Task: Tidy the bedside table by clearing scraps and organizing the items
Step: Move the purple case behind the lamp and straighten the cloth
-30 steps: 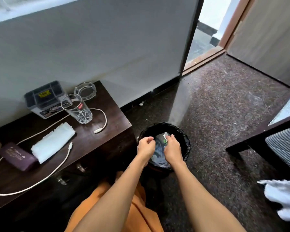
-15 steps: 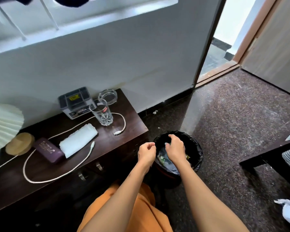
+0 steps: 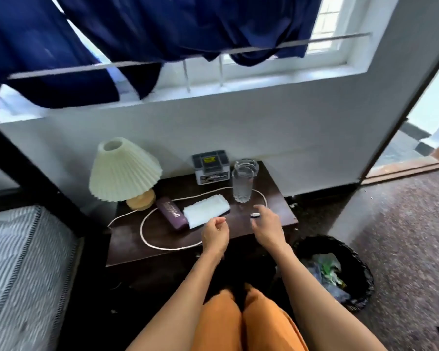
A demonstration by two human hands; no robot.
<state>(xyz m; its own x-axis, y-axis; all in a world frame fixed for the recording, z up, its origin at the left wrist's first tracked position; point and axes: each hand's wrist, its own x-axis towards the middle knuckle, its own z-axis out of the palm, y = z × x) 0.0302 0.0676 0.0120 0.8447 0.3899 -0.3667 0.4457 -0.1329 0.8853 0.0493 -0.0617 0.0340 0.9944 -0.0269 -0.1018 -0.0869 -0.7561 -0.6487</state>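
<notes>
The dark table (image 3: pixel 162 252) carries a white cable (image 3: pixel 162 247) looped across its front, a folded white cloth (image 3: pixel 205 209), a purple case (image 3: pixel 170 212), a glass (image 3: pixel 242 184), a grey box (image 3: pixel 211 167) and a pleated lamp (image 3: pixel 123 171). My left hand (image 3: pixel 215 233) hovers loosely curled and empty over the cable. My right hand (image 3: pixel 268 225), fingers part open, reaches at the cable's plug (image 3: pixel 255 214); whether it grips, I cannot tell. The lined bin (image 3: pixel 360 274) stands right of the table.
</notes>
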